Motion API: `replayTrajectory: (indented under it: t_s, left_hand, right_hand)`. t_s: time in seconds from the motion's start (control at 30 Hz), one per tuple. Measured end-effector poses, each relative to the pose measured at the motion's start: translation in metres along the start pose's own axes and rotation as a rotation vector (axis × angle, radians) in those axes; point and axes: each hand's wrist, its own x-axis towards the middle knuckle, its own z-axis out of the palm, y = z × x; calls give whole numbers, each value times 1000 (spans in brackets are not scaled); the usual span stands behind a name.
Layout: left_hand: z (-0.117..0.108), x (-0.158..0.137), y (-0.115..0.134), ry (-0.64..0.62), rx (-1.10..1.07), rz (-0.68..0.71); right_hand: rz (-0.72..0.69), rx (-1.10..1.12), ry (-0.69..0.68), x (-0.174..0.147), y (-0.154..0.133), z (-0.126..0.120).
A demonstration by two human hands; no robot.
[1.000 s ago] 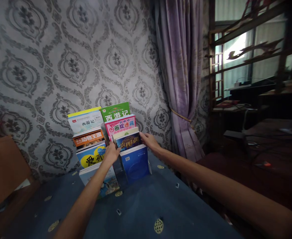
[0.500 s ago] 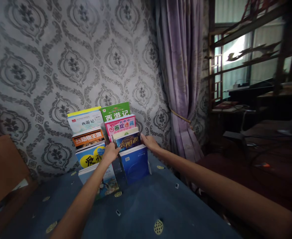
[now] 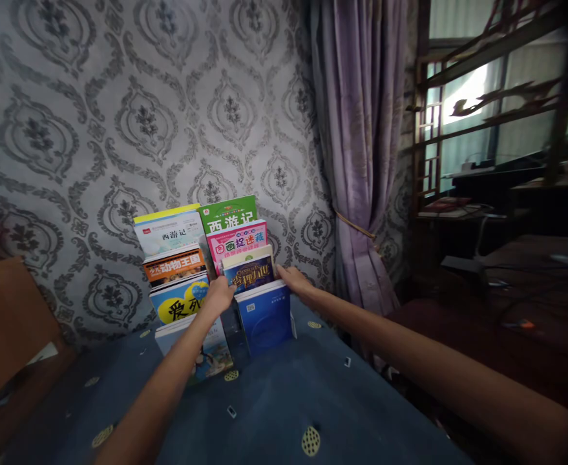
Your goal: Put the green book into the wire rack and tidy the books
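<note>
Two columns of upright books stand in rows, leaning back slightly. My left hand (image 3: 220, 295) is closed at the left edge of a dark blue book with gold lettering (image 3: 249, 274), its thumb at the front. At that book's right edge is my right hand (image 3: 294, 281), its fingertips against the side and partly hidden. In front stands a plain blue book (image 3: 265, 320); behind are a pink book (image 3: 238, 241) and a green book (image 3: 228, 210). My left forearm partly covers a light blue book (image 3: 216, 355) and a blue book with a yellow heart (image 3: 179, 301).
An orange-titled book (image 3: 176, 266) and a pale book (image 3: 170, 234) stand at the back left. The books rest on a dark blue patterned cloth (image 3: 264, 413) near a wallpapered wall. A cardboard box (image 3: 12, 329) is at left, a purple curtain (image 3: 356, 129) and wooden shelving (image 3: 426, 129) at right.
The view has shifted slightly, so everything sits a little further right. Both hands remain at the dark blue book's sides; the right fingertips show slightly more beside its edge.
</note>
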Motion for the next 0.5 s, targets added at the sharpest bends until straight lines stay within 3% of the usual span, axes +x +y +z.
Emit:
replayTrajectory:
  t_s: [0.23,0.5]
  left_hand:
    - [-8,-8,9,-75,18,-2]
    - [-16,-7,3,7,-44,68]
  right_hand:
    - [38,-43,5,-13,-15,-6]
    - [-40,-67,4,-11,-27,-14]
